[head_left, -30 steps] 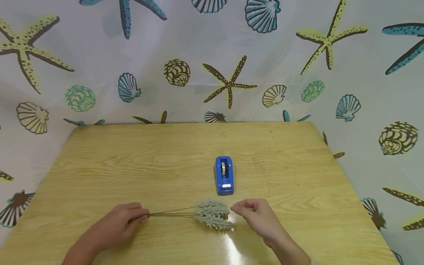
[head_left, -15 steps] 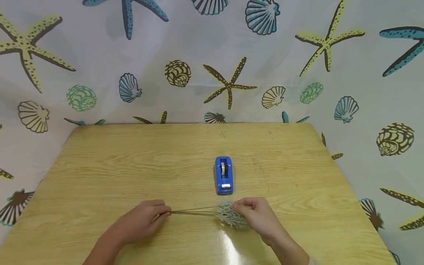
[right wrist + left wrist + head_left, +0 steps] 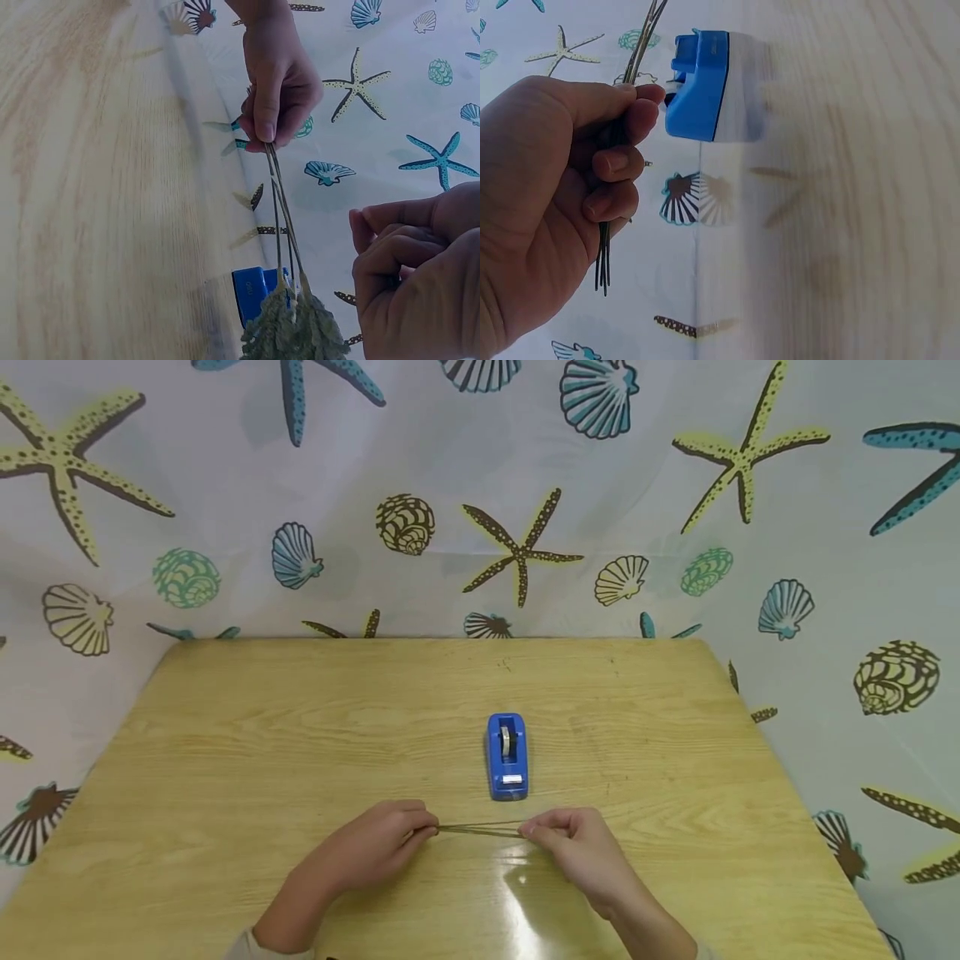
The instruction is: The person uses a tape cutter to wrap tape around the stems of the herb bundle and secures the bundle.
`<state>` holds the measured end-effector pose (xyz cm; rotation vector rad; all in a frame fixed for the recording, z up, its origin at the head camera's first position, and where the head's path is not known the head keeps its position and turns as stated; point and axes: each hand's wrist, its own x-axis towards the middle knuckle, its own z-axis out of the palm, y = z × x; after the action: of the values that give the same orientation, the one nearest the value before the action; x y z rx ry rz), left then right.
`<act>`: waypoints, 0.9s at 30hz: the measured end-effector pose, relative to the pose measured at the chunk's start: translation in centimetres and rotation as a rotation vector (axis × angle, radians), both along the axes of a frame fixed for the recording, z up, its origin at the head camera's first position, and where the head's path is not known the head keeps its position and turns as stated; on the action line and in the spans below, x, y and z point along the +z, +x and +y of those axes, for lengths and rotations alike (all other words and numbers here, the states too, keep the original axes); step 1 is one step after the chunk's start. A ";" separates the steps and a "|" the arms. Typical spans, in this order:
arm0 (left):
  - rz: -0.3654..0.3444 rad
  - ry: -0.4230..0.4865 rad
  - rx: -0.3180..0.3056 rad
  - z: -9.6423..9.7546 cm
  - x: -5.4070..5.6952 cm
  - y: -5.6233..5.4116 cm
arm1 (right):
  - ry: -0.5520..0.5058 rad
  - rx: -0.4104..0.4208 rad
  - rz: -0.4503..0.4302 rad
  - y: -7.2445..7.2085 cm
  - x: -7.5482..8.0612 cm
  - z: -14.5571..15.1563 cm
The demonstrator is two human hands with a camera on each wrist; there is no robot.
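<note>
My left hand (image 3: pixel 382 843) grips a small bundle of thin brown flower stems (image 3: pixel 480 829). In the left wrist view the cut ends hang below the curled fingers of the left hand (image 3: pixel 577 172). The bundle's fluffy grey-green flower heads (image 3: pixel 292 330) show at the bottom of the right wrist view; in the head view my right hand (image 3: pixel 581 852) hides them. Thumb and forefinger of the right hand (image 3: pixel 427 270) meet at the tips with the other fingers curled, beside the stems and apart from them. Nothing shows between those fingertips.
Just beyond the hands, a blue tape dispenser (image 3: pixel 508 757) with a roll of tape stands on the wood-grain table (image 3: pixel 300 718). A white cloth (image 3: pixel 337 460) printed with starfish and shells hangs behind the table and at both sides.
My left hand has moved right, carrying the flower stems, so their heads have passed behind the right hand. The right hand stays nearly in place with its fingertips together.
</note>
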<state>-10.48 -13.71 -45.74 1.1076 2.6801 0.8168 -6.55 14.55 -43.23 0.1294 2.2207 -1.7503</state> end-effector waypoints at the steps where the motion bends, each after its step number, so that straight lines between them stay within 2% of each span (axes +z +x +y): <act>1: 0.001 -0.001 -0.007 0.3 0.1 -0.2 | 0.000 -0.002 0.001 0.1 0.0 -0.1; 10: 0.002 0.002 -0.030 3.0 0.0 -0.9 | -0.061 0.044 -0.028 0.7 -0.7 -0.5; 16: -0.011 0.011 -0.037 4.5 0.0 -0.9 | -0.095 0.025 -0.039 0.9 -1.3 -0.9; 27: -0.005 0.051 -0.044 5.6 0.0 -0.8 | -0.128 0.002 -0.088 1.3 -1.8 -1.2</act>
<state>-11.26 -8.12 -45.77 1.1694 2.6351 0.8832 -5.29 13.33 -45.02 0.1715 2.0411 -1.8430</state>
